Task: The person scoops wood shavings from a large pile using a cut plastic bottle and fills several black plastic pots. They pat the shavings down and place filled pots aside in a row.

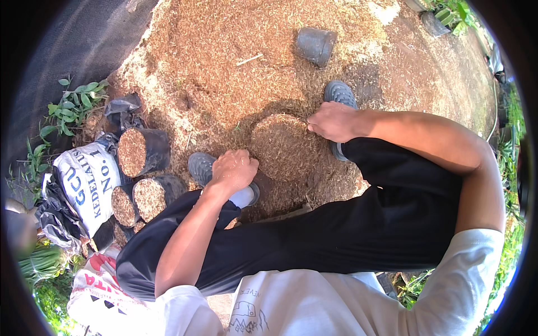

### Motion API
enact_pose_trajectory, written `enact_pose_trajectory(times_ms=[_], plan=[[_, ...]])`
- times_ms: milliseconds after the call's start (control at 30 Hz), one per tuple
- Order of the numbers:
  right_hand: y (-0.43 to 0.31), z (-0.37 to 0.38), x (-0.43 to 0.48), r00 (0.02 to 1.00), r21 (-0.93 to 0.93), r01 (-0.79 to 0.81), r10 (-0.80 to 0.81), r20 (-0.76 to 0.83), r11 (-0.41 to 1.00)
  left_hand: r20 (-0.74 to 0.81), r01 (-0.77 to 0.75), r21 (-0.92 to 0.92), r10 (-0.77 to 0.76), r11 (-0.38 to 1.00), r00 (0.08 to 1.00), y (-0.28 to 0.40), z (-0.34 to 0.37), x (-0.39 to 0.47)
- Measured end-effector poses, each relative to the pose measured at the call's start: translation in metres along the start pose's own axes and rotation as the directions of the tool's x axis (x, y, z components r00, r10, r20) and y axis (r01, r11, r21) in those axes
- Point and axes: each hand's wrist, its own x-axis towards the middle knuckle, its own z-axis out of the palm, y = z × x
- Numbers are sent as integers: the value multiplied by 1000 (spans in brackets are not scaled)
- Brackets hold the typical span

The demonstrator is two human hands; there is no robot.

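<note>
Between my feet stands a round planting bag [286, 147], filled to the top with a brown, husk-like growing mix. My left hand [235, 170] is at its left edge, fingers curled over the rim. On the opposite side my right hand [333, 122] pinches the upper right edge with bent fingers. The bag's side wall is hidden from above. My grey shoes, a left one [201, 168] and a right one [340, 94], rest on either side of it.
A broad heap of loose husk mix [227, 80] spreads ahead, with a black plastic pot [315, 46] tipped over and a pale stick [249, 59] on it. Several filled black polybags [157, 151] stand left, beside a printed white sack [86, 185] and leafy cuttings [77, 103].
</note>
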Motion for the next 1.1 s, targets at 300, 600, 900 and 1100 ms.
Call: enact_pose_trajectory(times_ms=[300,600,900,1100], plan=[[11,-8,-17,986,53,5,-14,167,999,179,-101,-11,101,995,979,-12,-39,9],[9,-4,-14,990,72,-17,6,142,997,-475,-330,35,306,943,825,17,1,3],[5,-6,-8,995,37,10,-14,102,999,-211,-667,326,739,671,640,-9,40,-3],[8,-3,-6,992,-8,-39,40,121,999,-395,-732,379,814,567,426,-34,21,-2]])
